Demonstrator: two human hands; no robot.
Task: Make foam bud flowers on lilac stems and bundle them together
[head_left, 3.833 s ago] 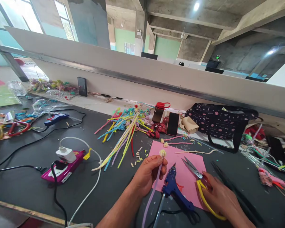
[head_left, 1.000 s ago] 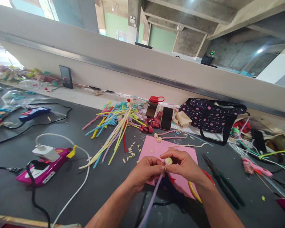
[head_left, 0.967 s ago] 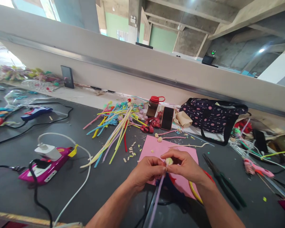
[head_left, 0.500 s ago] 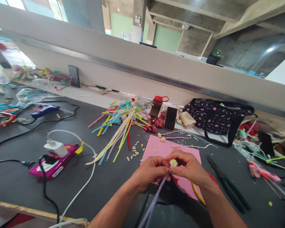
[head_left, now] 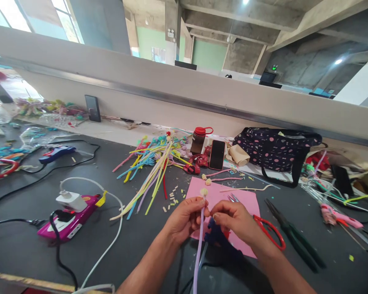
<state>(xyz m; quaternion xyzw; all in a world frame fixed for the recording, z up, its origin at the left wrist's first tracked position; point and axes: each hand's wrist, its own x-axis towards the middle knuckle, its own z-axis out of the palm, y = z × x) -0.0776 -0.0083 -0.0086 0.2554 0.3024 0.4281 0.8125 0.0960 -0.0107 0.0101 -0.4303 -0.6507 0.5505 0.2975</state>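
My feed cuts off the lilac stem (head_left: 199,249) toward the near edge of the tabletop (head_left: 141,234). The right hand (head_left: 237,220) hides the middle of the scissors (head_left: 275,227) and part of the blue glue gun (head_left: 216,235); I can't tell whether that hand's fingers (head_left: 222,206) pinch anything.

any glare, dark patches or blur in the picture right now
Head view: windows at upper left glare nearly white; head view: the dark-blue glue gun looks dim, partly hidden by the right hand; head view: the cream tip above the left hand looks soft, fine detail unclear
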